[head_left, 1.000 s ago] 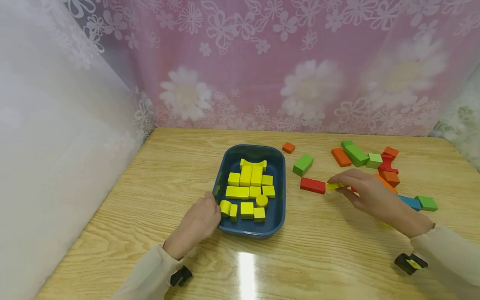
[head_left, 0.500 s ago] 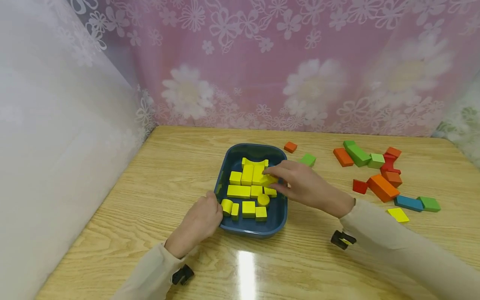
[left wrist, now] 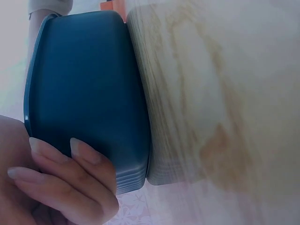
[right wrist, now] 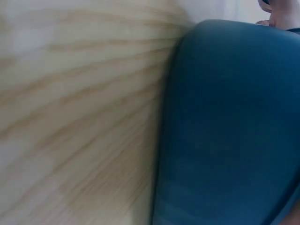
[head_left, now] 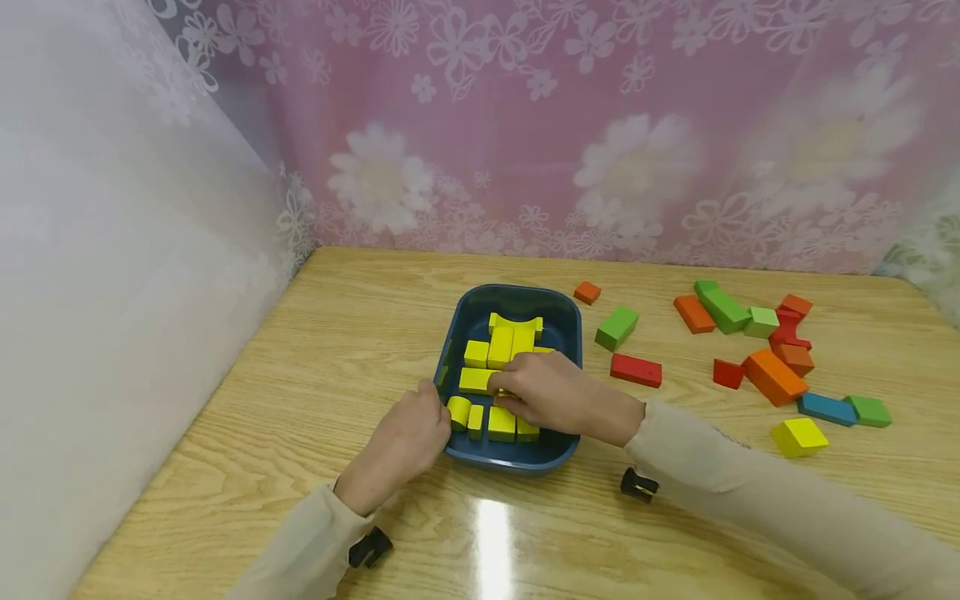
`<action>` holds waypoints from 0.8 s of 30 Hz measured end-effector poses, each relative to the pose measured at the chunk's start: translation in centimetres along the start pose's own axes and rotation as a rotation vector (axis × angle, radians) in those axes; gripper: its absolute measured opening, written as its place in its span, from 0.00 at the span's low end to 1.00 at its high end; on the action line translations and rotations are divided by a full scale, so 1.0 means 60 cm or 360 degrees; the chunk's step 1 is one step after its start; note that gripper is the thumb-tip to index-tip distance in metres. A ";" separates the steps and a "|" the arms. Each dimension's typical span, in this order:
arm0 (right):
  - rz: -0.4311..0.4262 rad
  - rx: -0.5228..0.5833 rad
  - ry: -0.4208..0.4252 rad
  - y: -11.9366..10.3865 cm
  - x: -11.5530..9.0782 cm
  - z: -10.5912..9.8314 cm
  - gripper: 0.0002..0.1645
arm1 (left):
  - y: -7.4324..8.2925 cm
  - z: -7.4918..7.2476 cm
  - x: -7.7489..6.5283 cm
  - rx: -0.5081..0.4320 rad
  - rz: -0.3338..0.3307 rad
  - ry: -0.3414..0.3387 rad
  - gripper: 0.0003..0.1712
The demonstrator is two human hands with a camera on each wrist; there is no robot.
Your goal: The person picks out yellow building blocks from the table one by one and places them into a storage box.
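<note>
A dark blue plastic bin (head_left: 525, 463) stands on the table, holding several yellow toy blocks: an arch block (head_left: 516, 325), a cylinder (head_left: 459, 412) and cuboids. My left hand (head_left: 401, 438) grips the bin's left rim near its front corner; in the left wrist view its curled fingers (left wrist: 79, 180) lie against the outer wall. Inside the bin my right hand (head_left: 557, 392) reaches in from the right, thumb and fingers pinching a yellow block (head_left: 507, 394) mostly hidden beneath them. The hand also covers other blocks. The right wrist view shows mainly the bin's outer wall (right wrist: 229, 122).
Right of the bin lie a green block (head_left: 617, 328), a red block (head_left: 636, 370) and a small orange block (head_left: 587, 292). Farther right are several scattered blocks, including an orange one (head_left: 776, 377), a blue one (head_left: 827, 408) and a yellow one (head_left: 800, 437). A pink flowered curtain (head_left: 525, 167) hangs behind.
My right hand has carried a yellow block leftward from beside the red block into the bin, then moved lower and farther left among the blocks. My left hand keeps its grip on the rim.
</note>
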State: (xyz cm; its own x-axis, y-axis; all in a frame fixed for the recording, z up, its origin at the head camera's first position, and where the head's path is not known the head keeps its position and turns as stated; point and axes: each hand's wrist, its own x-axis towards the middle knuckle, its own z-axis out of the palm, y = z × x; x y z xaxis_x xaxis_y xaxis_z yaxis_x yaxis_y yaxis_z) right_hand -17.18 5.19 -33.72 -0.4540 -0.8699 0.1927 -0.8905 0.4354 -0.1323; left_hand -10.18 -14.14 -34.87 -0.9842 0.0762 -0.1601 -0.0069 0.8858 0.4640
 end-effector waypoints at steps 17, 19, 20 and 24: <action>0.0270 -0.0023 0.0560 0.082 -0.144 -0.067 0.10 | 0.006 -0.002 0.000 0.0012 -0.0052 -0.0036 0.17; 0.0353 -0.0069 0.0547 0.099 -0.182 -0.077 0.11 | 0.006 -0.002 0.000 0.0017 -0.0048 -0.0035 0.17; 0.0403 -0.0094 0.0520 0.107 -0.201 -0.080 0.11 | 0.006 -0.002 0.000 0.0018 -0.0050 -0.0038 0.17; 0.0577 -0.0172 0.0415 0.132 -0.276 -0.079 0.12 | 0.004 -0.002 0.001 0.0026 -0.0051 -0.0036 0.18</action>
State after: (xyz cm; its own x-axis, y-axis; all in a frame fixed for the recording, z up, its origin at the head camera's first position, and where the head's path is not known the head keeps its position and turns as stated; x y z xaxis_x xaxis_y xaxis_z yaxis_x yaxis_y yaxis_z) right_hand -16.85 24.14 -33.33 -0.7174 -0.5754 0.3928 -0.6644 0.7347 -0.1371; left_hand -10.26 -13.95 -34.67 -0.9791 0.0578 -0.1948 -0.0355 0.8953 0.4440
